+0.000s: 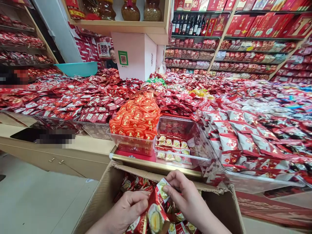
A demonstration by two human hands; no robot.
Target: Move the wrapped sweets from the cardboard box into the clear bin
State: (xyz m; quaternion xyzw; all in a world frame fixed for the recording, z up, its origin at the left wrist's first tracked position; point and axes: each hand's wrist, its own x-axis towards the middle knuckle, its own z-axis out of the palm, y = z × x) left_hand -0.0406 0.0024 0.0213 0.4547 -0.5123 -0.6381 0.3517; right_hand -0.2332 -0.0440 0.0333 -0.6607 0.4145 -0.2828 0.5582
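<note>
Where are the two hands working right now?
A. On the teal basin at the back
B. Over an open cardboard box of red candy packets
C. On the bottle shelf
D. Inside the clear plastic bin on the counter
B: the left hand and right hand pinch a red packet above the cardboard box, in front of the clear bin.
</note>
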